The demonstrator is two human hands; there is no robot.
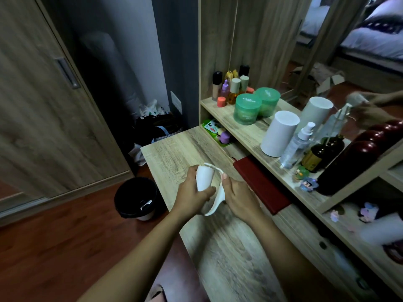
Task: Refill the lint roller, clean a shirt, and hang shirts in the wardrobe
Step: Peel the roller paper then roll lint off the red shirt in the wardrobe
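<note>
Held above the desk (229,247), probably for room to turn. Gripping the roll (204,177) in the left hand (192,194), fingers curled round it; clasping the handle (214,203) in the right hand (238,198) (thumb up on the frame), seemingly to seat the refill.

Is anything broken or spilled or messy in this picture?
Nothing looks spilled or broken. The left hand grips a white paper roll and the right hand holds a curved white plastic lint-roller handle above the pale wooden desk; whether the roll sits fully on it, I cannot tell. The round green jar on the shelf stands upright.
</note>
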